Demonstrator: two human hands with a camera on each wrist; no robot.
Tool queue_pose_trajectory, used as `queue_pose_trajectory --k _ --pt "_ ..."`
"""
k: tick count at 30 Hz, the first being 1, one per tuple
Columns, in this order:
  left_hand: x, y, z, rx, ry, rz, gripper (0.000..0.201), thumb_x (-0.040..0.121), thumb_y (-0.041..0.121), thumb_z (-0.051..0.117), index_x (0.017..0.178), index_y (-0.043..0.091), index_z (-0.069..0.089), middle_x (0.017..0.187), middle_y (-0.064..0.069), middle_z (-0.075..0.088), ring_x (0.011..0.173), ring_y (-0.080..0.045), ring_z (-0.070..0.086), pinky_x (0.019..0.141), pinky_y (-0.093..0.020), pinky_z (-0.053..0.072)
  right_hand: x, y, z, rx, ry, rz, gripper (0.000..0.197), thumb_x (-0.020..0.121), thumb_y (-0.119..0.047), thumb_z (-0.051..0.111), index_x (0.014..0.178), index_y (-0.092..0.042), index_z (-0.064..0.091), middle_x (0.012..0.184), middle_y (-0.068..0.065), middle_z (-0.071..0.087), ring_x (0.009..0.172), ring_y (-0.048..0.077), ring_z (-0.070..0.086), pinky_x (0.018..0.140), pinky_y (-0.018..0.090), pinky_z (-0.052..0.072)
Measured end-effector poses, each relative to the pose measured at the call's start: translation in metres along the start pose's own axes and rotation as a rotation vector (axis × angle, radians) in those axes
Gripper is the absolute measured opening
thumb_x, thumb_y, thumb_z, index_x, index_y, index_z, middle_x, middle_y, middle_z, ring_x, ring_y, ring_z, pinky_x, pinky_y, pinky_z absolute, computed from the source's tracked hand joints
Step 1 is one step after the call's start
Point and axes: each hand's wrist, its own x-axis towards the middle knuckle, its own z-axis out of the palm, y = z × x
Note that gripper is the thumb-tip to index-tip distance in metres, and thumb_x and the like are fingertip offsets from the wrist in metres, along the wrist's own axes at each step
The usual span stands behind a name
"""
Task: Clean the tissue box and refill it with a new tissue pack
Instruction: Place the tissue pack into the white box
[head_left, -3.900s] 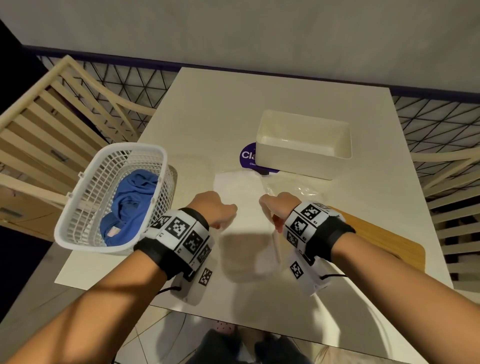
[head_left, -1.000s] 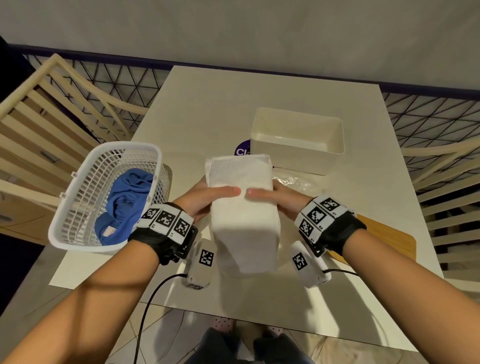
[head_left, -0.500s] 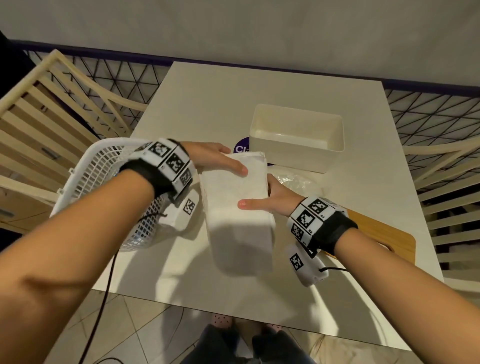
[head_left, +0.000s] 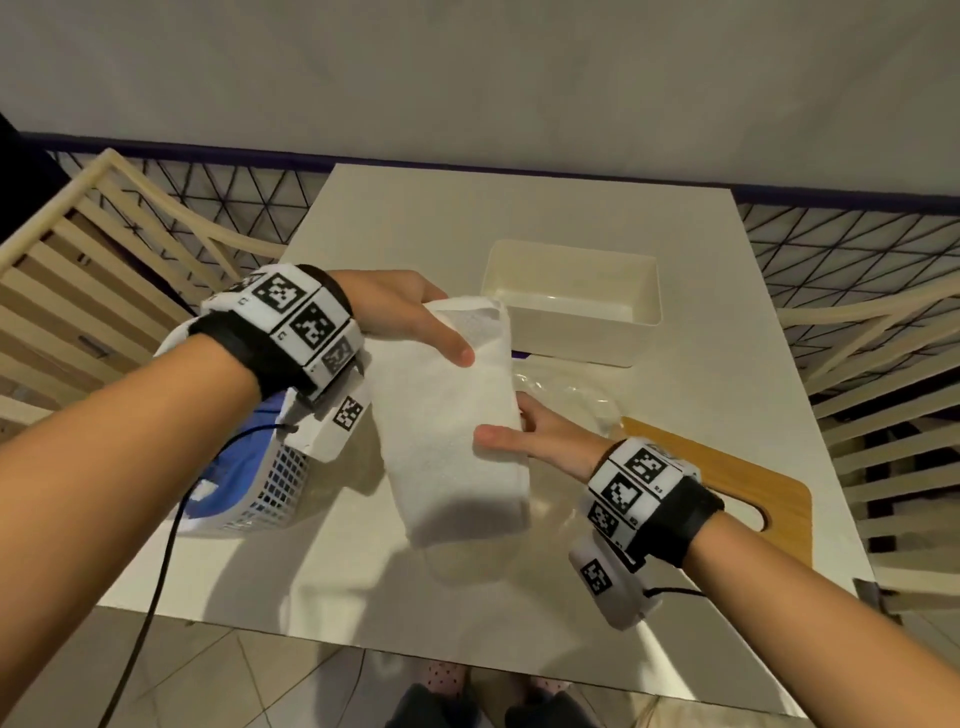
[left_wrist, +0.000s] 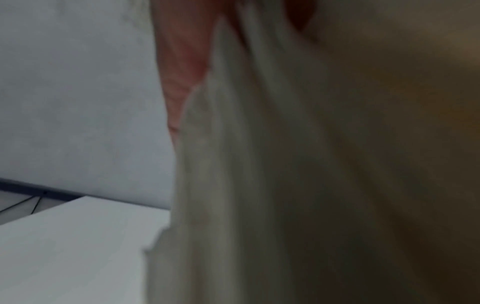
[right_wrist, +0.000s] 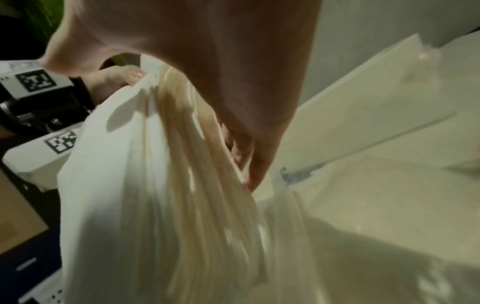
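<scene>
Over white table (head_left: 467, 218), both hands grip tissue stack (head_left: 447, 431); no legible writing.

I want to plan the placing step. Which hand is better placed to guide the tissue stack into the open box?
Probably the right hand. It grips the tissue stack on the side facing the open box, which stands to the right. The left hand holds the stack's far top corner from the basket side.
</scene>
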Motion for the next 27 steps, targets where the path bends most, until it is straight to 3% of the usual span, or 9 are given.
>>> queue_pose_trajectory --k 2,5,8,11,13,17,20,23,27 --pt "-0.012 0.008 -0.014 -0.006 0.046 0.035 0.018 0.076 0.030 0.072 0.091 0.023 0.064 0.071 0.011 0.073 0.061 -0.002 0.069 0.055 -0.016 0.051 -0.006 -0.007 -0.004 0.051 0.013 -0.034 0.075 0.076 -0.052 0.061 0.139 -0.020 0.036 0.125 -0.007 0.056 0.108 0.007 0.056 0.098 0.023 0.042" --pt "-0.029 0.018 -0.038 -0.039 0.166 0.086 0.018 0.075 0.034 0.073 0.089 0.024 0.066 0.077 0.008 0.073 0.071 -0.011 0.070 0.063 -0.022 0.052 -0.012 -0.023 -0.015 0.203 0.031 -0.106 0.086 0.059 -0.084 0.047 0.122 -0.026 0.057 0.126 -0.003 0.062 0.120 0.016 0.054 0.109 0.037 0.032" --pt "-0.040 0.022 -0.061 -0.170 0.267 0.126 0.028 0.066 0.040 0.077 0.085 0.022 0.067 0.073 0.006 0.075 0.063 -0.008 0.071 0.056 -0.020 0.052 -0.020 -0.045 -0.027 0.468 0.052 -0.116 0.097 0.055 -0.087 0.040 0.117 -0.015 0.062 0.123 0.009 0.064 0.117 0.025 0.058 0.105 0.042 0.037" --pt "-0.043 0.023 -0.079 -0.323 0.330 0.164 0.059 0.037 0.052 0.077 0.085 0.018 0.069 0.066 0.004 0.075 0.054 -0.008 0.070 0.051 -0.020 0.052 -0.023 -0.064 -0.040 0.539 0.161 -0.167 0.091 0.070 -0.083 0.025 0.105 -0.012 0.069 0.104 0.011 0.072 0.105 0.026 0.063 0.094 0.037 0.043" --pt "-0.039 0.021 -0.087 -0.441 0.318 0.185 0.061 0.048 0.053 0.073 0.098 0.017 0.068 0.070 0.004 0.076 0.059 -0.011 0.072 0.056 -0.024 0.053 -0.026 -0.079 -0.048 0.645 0.212 -0.246 0.083 0.076 -0.078 0.024 0.089 -0.013 0.073 0.093 0.010 0.075 0.100 0.026 0.062 0.095 0.039 0.042" --pt "-0.022 0.027 -0.086 -0.720 0.291 0.221 0.022 0.092 0.037 0.046 0.100 0.020 0.057 0.056 0.008 0.071 0.045 -0.005 0.066 0.039 -0.012 0.048 -0.033 -0.110 -0.065 0.781 0.219 -0.386 0.086 0.068 -0.078 0.039 0.117 -0.010 0.058 0.122 0.013 0.063 0.115 0.028 0.058 0.102 0.046 0.040" --pt "0.000 0.028 -0.079 -0.818 0.290 0.224 0.026 0.090 0.041 0.050 0.107 0.024 0.061 0.090 0.005 0.075 0.066 -0.008 0.071 0.054 -0.019 0.053 -0.035 -0.131 -0.077 0.782 0.294 -0.446 0.078 0.070 -0.067 0.052 0.120 -0.008 0.055 0.122 0.012 0.063 0.111 0.027 0.061 0.098 0.043 0.047" --pt "0.029 0.030 -0.070 -0.854 0.301 0.194 0.046 0.083 0.048 0.058 0.122 0.024 0.058 0.117 0.003 0.063 0.089 -0.015 0.064 0.082 -0.032 0.052 -0.030 -0.140 -0.091 0.544 0.400 -0.388 0.056 0.080 -0.053 0.055 0.123 -0.018 0.055 0.116 0.003 0.067 0.101 0.015 0.066 0.085 0.028 0.055" --pt "0.072 0.036 -0.047 -0.908 0.354 0.103 0.070 0.055 0.055 0.075 0.111 0.015 0.066 0.111 -0.008 0.071 0.095 -0.023 0.068 0.095 -0.038 0.050 -0.017 -0.131 -0.111 0.203 0.596 -0.170 0.054 0.082 -0.038 0.062 0.130 -0.017 0.050 0.128 -0.006 0.052 0.121 0.014 0.045 0.112 0.033 0.027"
